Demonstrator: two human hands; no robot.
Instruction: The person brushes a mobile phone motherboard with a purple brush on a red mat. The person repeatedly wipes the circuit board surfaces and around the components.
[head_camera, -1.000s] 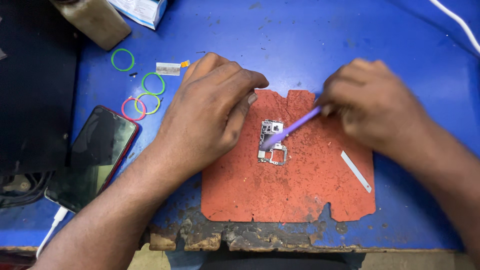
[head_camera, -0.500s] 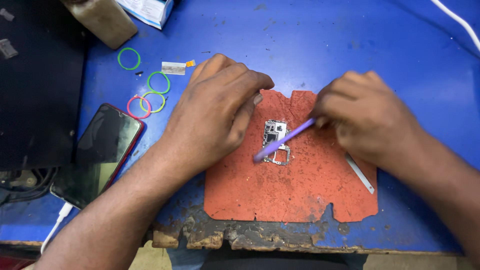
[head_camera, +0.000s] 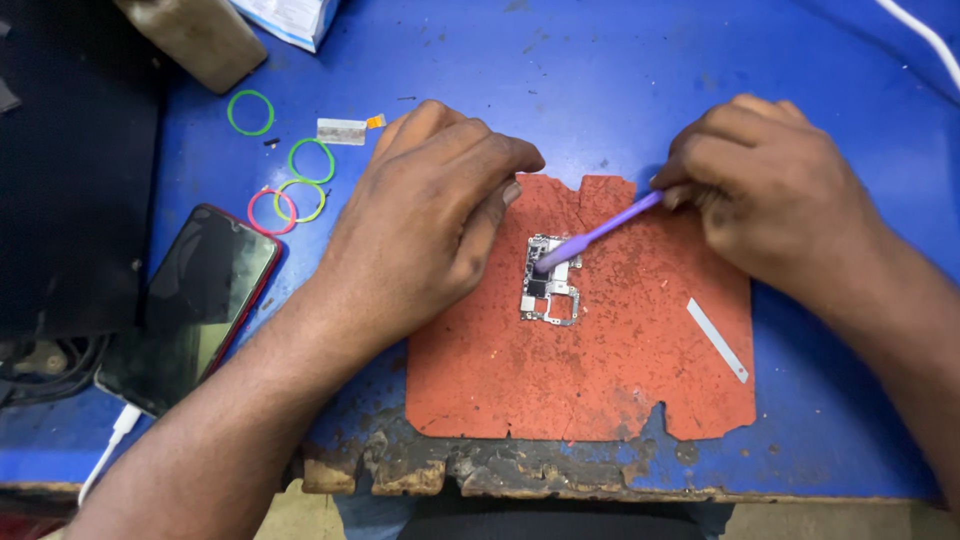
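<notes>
Looking down on a blue table (head_camera: 620, 80) with a chipped, worn near edge. Lying near the middle of that near edge, a ragged orange-red mat (head_camera: 600, 380), speckled and notched along its borders. Resting on the mat's upper middle, a small circuit board (head_camera: 548, 282) with silvery metal shields.

Left hand (head_camera: 420, 225) arching palm-down over the mat's far left part, just left of the board, fingers curled with the tips coming down beside the board's left side; whether touching the board or only the mat, hard to tell. Holding nothing visibly.

Right hand (head_camera: 770, 190) hovering over the mat's far right corner, fingers pinched closed around the end of a thin purple plastic tool (head_camera: 600, 233). Tool slanting down and leftward, its tip pressing on the top part of the board.

Lying on the right side of the mat, apart from the board, a narrow pale strip (head_camera: 717, 340), set diagonally.

Sitting toward the table's left edge, a dark phone (head_camera: 195, 305) with a red rim, screen off, a white cable (head_camera: 112, 440) plugged in at its near end. Scattered beyond the phone, toward the far left corner, several rubber bands (head_camera: 300, 185) in green, yellow-green and pink. Beside them, a small pale tag (head_camera: 341, 131). At the far left corner, a tan block (head_camera: 195, 40) and a white and blue box (head_camera: 290, 18), both partly cut off.
</notes>
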